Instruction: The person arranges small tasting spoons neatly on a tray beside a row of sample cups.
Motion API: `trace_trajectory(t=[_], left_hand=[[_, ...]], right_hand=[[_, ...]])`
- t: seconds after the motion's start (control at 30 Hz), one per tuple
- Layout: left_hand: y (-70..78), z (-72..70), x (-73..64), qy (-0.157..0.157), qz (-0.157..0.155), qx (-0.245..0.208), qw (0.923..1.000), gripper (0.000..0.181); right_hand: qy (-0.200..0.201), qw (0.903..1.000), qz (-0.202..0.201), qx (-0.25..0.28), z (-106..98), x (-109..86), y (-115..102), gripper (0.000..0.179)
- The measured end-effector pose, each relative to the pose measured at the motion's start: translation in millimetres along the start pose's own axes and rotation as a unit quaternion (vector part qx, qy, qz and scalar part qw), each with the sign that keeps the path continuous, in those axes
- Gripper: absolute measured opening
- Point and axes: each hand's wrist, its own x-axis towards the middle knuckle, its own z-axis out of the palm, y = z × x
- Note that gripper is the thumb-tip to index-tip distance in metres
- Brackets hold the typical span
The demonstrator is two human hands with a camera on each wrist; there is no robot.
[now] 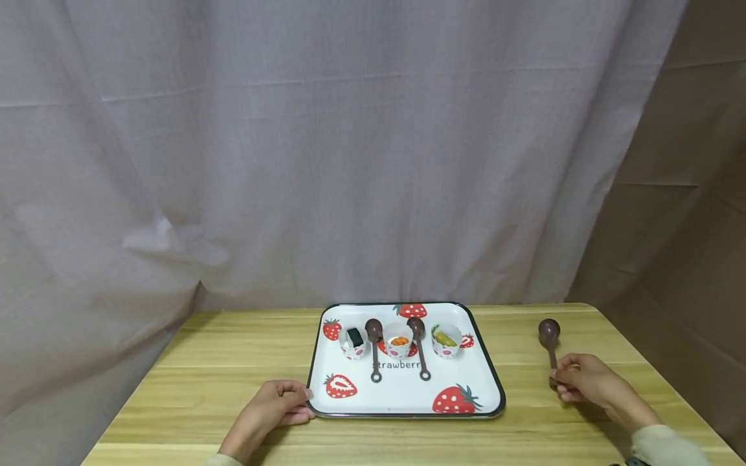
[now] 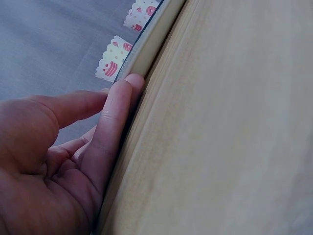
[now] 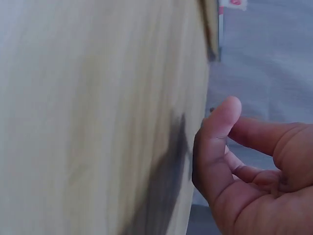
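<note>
Left hand [image 1: 276, 404] pinching a white enamel-looking tray [image 1: 396, 398] with a dark rim and red strawberry print; right hand [image 1: 591, 382] pinching a dark-brown, round-bowled spoon [image 1: 549, 330]

In the head view, the right hand is holding the spoon near its handle's end, thumb and index finger pressed together, well apart from the tray's right side. Whether the spoon is touching the pale wooden table [image 1: 204, 362] cannot be told. The left hand is gripping the tray's near left corner, thumb on the rim. Three white, pink-patterned paper cups [image 1: 353, 351] are standing in a row on the tray, holding black-and-white, orange and green pieces. Two matching brown spoons [image 1: 375, 356] are lying in the gaps between them. A grey cloth curtain [image 1: 350, 162] is hanging behind.

In the left wrist view, thumb and fingers are nearly meeting around the tray's edge.

In the right wrist view, thumb and index finger are meeting, other fingers curling; the spoon is mostly hiding behind them.
</note>
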Motion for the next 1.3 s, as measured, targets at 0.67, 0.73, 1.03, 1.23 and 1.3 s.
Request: trace_trajectory(t=[0.67,0.73,1.03,1.23,1.3], left_hand=[[-2.7,-1.1,0.8,-0.002,0.005,-0.004,1.0,0.027],[-2.1,-0.8,0.4,-0.001,0.004,-0.005,1.0,0.027],[-1.4,0.3,0.7,0.008,0.006,0.005,0.9999,0.026],[-1.0,0.4,0.4,0.008,0.003,0.004,1.0,0.026],[-1.4,0.4,0.6,0.007,0.003,0.003,1.0,0.026]], right_hand=[[0.0,0.9938,-0.059,0.094,10.5,-9.3,-22.7,0.027],[0.01,0.994,-0.058,0.092,14.0,-9.5,-25.7,0.026],[0.053,0.9939,-0.082,0.052,37.8,-12.5,-48.3,0.024],[0.063,0.9921,-0.097,0.047,53.8,-15.0,-60.4,0.024],[0.06,0.9912,-0.108,0.048,57.9,-14.2,-61.5,0.024]])
